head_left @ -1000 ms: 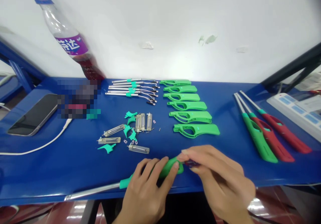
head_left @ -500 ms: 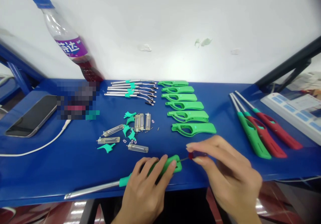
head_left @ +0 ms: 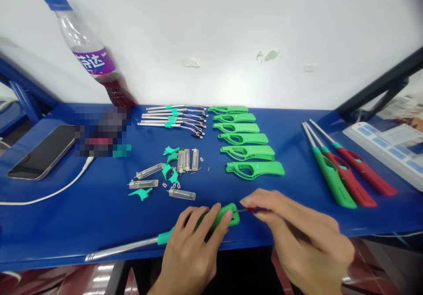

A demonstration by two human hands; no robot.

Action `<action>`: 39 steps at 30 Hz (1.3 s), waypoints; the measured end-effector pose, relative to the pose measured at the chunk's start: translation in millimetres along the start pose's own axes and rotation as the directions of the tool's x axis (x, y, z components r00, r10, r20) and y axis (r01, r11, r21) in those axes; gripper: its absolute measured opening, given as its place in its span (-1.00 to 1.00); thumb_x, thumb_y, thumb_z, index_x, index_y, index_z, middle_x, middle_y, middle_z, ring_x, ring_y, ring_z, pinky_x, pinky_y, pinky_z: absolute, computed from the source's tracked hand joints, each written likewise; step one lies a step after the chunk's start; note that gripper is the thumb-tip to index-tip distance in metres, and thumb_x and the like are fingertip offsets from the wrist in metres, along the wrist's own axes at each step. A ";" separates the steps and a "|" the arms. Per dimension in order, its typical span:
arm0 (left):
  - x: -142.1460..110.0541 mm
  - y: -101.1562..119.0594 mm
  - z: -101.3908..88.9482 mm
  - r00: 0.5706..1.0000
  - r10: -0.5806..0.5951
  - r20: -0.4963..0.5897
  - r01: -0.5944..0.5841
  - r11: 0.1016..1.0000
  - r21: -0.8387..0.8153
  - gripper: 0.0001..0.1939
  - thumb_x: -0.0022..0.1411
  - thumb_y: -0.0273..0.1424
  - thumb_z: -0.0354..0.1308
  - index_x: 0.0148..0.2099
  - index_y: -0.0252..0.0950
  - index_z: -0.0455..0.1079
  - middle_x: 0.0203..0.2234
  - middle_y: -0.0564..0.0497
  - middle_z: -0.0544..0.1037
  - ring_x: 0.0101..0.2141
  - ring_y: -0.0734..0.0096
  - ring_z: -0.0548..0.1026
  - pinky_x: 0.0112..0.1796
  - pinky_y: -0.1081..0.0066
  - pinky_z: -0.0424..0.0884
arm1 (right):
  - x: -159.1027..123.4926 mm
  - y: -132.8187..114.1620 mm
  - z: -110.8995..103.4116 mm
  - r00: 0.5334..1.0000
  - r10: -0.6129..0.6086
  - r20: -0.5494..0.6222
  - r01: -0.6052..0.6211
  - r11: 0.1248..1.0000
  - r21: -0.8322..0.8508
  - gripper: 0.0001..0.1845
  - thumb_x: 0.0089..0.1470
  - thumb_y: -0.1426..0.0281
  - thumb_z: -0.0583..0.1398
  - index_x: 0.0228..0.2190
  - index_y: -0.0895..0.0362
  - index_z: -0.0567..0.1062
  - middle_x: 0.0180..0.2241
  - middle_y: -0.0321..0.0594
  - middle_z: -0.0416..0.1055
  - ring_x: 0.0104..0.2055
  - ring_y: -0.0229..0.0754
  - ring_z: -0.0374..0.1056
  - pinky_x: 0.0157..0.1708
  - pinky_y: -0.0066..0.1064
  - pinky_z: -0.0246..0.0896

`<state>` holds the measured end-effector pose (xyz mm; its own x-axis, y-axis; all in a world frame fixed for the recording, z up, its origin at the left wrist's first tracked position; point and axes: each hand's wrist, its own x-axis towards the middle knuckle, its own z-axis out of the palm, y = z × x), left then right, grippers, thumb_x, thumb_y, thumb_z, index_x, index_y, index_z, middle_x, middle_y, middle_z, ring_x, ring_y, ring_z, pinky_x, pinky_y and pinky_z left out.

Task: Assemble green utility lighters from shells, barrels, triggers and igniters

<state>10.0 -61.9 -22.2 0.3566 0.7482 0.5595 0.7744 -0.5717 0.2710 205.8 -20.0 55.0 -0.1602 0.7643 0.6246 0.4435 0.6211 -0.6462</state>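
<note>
A green lighter handle half (head_left: 228,216) with a long metal tube (head_left: 120,250) lies along the front edge of the blue table (head_left: 82,215). My left hand (head_left: 194,251) is closed over the handle, fingers pressing it down. My right hand (head_left: 297,237) pinches a small red part (head_left: 251,210) on a thin wire, just right of the handle's end. Several empty green handle shells (head_left: 247,152) lie in a column behind my hands.
Metal tubes with wires (head_left: 173,119) and several small clear tanks and teal triggers (head_left: 168,171) lie mid-table. Finished red and green lighters (head_left: 343,171) rest at right, beside a power strip (head_left: 383,147). A phone (head_left: 42,152) with a white cable and a bottle (head_left: 89,53) stand at left.
My right hand drew the small red part out to the right of the handle, then moved slightly back toward it. The left hand has stayed on the handle.
</note>
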 end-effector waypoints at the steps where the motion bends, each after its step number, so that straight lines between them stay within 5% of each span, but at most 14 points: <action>1: 0.0 0.2 0.0 1.000 -0.003 0.001 0.003 1.000 0.001 -0.56 0.41 -0.66 0.08 0.22 -0.29 0.54 0.09 -0.08 0.65 -0.04 0.09 0.52 0.05 0.08 0.33 | -1.2 0.0 0.8 1.000 0.003 -0.015 -0.003 1.000 -0.020 -0.63 0.22 0.67 0.26 -0.08 0.02 0.66 -0.24 -0.34 0.69 -0.28 -0.14 0.65 -0.21 -0.32 0.63; 9: 0.4 1.5 -1.6 1.000 -0.005 -0.005 0.005 1.000 0.014 -0.54 0.42 -0.68 0.03 0.20 -0.27 0.57 0.06 -0.09 0.66 -0.05 0.11 0.52 0.04 0.10 0.33 | -4.9 -5.9 11.9 0.976 0.012 -0.220 -0.022 0.999 -0.047 -0.64 0.16 0.61 0.37 -0.14 -0.09 0.70 -0.30 -0.40 0.71 -0.43 -0.11 0.63 -0.43 -0.25 0.55; 16: 2.0 0.4 -2.8 1.000 -0.004 -0.003 0.004 1.000 0.013 -0.50 0.40 -0.69 0.00 0.20 -0.25 0.57 0.06 -0.12 0.66 -0.04 0.10 0.52 0.04 0.08 0.34 | -2.7 -9.0 9.7 0.991 -0.025 -0.130 0.015 0.997 -0.078 -0.73 0.18 0.55 0.40 -0.14 -0.02 0.66 -0.35 -0.39 0.71 -0.46 -0.08 0.63 -0.45 -0.24 0.54; 28: 1.0 -0.1 -2.9 1.000 0.007 -0.013 -0.006 1.000 0.017 -0.52 0.41 -0.68 0.02 0.22 -0.25 0.56 0.05 -0.10 0.66 -0.05 0.10 0.53 0.03 0.08 0.36 | -3.2 -10.5 10.2 0.983 -0.070 -0.169 0.055 0.994 -0.092 -0.72 0.17 0.52 0.43 -0.12 -0.06 0.67 -0.40 -0.41 0.70 -0.51 -0.09 0.59 -0.49 -0.21 0.51; 33: -0.3 -1.1 -2.4 1.000 0.010 -0.004 -0.010 1.000 0.003 -0.51 0.40 -0.71 0.06 0.23 -0.27 0.55 0.07 -0.16 0.64 -0.03 0.08 0.55 0.03 0.06 0.38 | -12.2 -1.7 2.7 0.956 0.119 -0.270 -0.146 0.986 -0.084 -0.83 0.07 0.43 0.50 -0.27 -0.01 0.71 -0.35 -0.36 0.71 -0.45 -0.11 0.62 -0.43 -0.30 0.57; 36: -1.2 -1.2 -1.5 1.000 0.008 -0.010 -0.008 1.000 -0.001 -0.52 0.40 -0.71 0.08 0.23 -0.28 0.55 0.06 -0.18 0.64 -0.03 0.07 0.55 0.02 0.05 0.40 | -24.0 18.9 -3.3 0.861 0.340 -0.378 -0.342 0.937 0.065 -0.77 -0.03 0.38 0.55 -0.30 0.06 0.71 -0.35 -0.30 0.71 -0.38 -0.07 0.66 -0.29 -0.32 0.63; 39: -1.4 -1.6 -1.6 1.000 0.009 -0.018 -0.009 1.000 -0.002 -0.52 0.39 -0.71 0.10 0.23 -0.27 0.54 0.06 -0.17 0.64 -0.03 0.07 0.55 0.01 0.05 0.41 | -33.2 45.8 -11.3 0.802 0.462 -0.380 -0.436 0.886 0.158 -0.79 0.07 0.33 0.50 -0.30 0.11 0.63 -0.39 -0.26 0.70 -0.36 -0.07 0.69 -0.34 -0.41 0.62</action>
<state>7.4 -62.5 -22.1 0.3540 0.7372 0.5755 0.7700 -0.5790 0.2681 241.4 -19.0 9.6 0.4110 0.8336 0.3690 0.3237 0.2449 -0.9139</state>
